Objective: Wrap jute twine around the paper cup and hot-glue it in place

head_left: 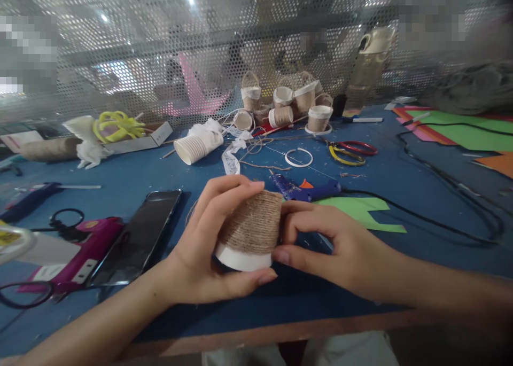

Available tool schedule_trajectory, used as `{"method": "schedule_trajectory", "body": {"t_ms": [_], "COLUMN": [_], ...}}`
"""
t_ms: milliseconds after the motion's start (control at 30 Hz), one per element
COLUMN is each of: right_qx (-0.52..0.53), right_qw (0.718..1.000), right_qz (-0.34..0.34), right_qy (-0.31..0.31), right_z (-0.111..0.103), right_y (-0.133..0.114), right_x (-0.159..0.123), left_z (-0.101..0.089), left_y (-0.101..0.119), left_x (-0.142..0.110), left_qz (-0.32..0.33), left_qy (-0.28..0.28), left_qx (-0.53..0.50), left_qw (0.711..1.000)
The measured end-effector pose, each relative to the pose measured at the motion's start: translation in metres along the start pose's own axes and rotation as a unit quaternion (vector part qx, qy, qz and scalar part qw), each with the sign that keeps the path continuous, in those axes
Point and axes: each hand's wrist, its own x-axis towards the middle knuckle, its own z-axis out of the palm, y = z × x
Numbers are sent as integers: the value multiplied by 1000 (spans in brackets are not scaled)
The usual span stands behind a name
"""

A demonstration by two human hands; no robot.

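Observation:
A paper cup wrapped in brown twine (pixel 252 224) is held above the near edge of the table, its bare white rim facing down toward me. My left hand (pixel 200 243) grips it from the left, fingers over the top and thumb under the rim. At the cup's right side, my right hand (pixel 324 238) has its fingers bent and the thumb by the rim; whether it pinches a twine end is hidden. Just behind lies a blue glue gun (pixel 306 188), with a green paper piece (pixel 360 211) beside it.
Scissors (pixel 350 152), a white ring (pixel 298 157) and stacked paper cups (pixel 192 148) lie farther back. Several small twine-wrapped baskets (pixel 319 119) stand by the perforated screen. At left are a phone (pixel 138 238) and a magenta glue gun (pixel 80 256). A black cord (pixel 433 227) crosses the right side.

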Motion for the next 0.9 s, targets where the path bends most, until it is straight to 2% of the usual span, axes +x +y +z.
{"method": "schedule_trajectory", "body": {"t_ms": [300,467,900], "right_qx": [2,20,102], "right_qw": [1000,1000,993], "right_qz": [-18,-4,42], "right_qy": [-7,-14,-31], "right_z": [-2,-3,-4], "right_y": [-2,-4,-4], "right_x": [1,0,0], "left_z": [5,6,8], "left_y": [-1,-1,3], "left_x": [-7,-7,-5], "left_qz": [-40,-68,-73], "left_qy": [50,48,58], "left_qx": [-37,-52,-87], "left_qw": [997,995,992]}}
